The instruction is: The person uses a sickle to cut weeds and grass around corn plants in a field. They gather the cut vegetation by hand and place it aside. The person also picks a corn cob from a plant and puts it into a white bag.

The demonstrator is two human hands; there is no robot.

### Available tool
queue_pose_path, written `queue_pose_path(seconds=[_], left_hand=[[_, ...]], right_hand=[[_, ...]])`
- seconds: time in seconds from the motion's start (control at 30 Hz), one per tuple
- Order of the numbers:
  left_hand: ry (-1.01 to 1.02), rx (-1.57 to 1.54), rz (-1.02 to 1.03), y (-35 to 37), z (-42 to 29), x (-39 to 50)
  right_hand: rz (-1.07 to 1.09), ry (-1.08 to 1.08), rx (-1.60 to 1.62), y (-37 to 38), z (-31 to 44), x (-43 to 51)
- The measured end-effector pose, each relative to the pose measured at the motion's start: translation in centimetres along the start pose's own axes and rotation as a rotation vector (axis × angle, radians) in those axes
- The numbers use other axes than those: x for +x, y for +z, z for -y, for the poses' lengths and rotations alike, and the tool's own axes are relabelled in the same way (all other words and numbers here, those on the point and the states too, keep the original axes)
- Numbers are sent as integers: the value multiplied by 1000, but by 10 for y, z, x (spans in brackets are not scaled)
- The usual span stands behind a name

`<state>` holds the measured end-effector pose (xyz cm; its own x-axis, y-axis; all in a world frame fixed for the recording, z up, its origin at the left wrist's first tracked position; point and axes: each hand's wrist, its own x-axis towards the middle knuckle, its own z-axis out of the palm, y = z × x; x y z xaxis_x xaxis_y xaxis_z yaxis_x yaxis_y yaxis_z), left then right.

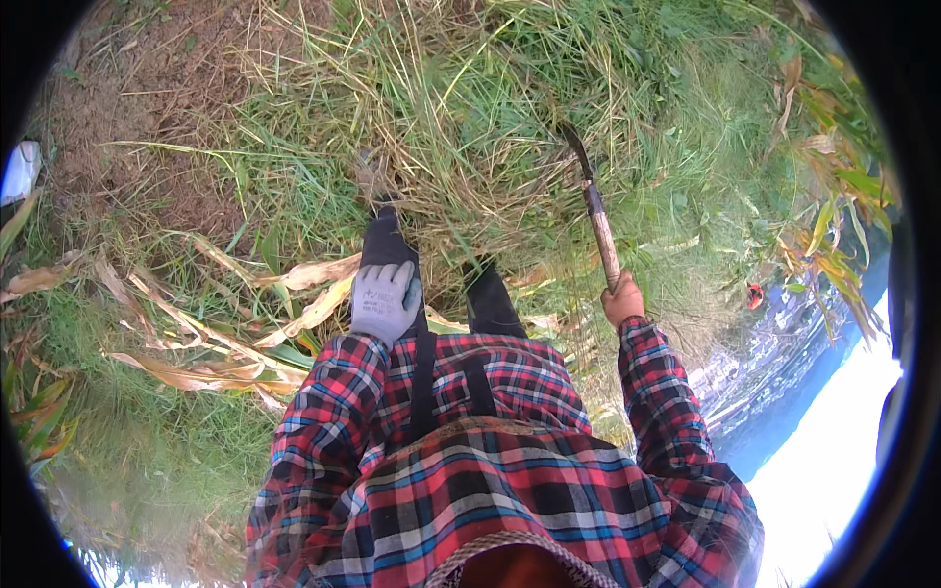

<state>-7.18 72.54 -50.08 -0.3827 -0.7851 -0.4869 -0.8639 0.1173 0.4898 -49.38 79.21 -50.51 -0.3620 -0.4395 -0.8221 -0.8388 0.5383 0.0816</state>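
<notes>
My right hand (623,300), bare, is closed around the lower end of a sickle's wooden handle. The sickle (602,239) points away from me, its dark curved blade reaching into the tall green grass (507,125). A dark sleeve joins the blade to the wood. On my left thigh, over dark trousers (390,239), rests my left hand (384,298) in a pale grey work glove that bears writing. Its thumb stands a little apart from the fingers, the palm is hidden, and no object shows in it. Flattened straw and grass (419,169) lie around my feet, which are mostly covered.
Dry corn leaves (213,367) lie left of my legs. Bare brown soil (147,140) spreads at the upper left. Yellowing corn plants (838,242) stand at the right, near a small orange-red object (754,296). A white object (22,173) shows at the left rim.
</notes>
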Motion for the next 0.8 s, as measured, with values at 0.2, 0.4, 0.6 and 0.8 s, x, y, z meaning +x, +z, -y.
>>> queue_pose_path(seconds=[0.2, 0.4, 0.6, 0.8], left_hand=[[-48, 30, 93, 1, -6, 4], [-2, 39, 39, -2, -3, 2], [-29, 35, 114, -2, 1, -7], [-26, 1, 109, -12, 5, 2]], right_hand=[[-131, -119, 199, -69, 89, 14], [-567, -477, 325, -159, 162, 100], [-569, -269, 311, -188, 281, 271], [-78, 33, 250, -5, 175, 93]])
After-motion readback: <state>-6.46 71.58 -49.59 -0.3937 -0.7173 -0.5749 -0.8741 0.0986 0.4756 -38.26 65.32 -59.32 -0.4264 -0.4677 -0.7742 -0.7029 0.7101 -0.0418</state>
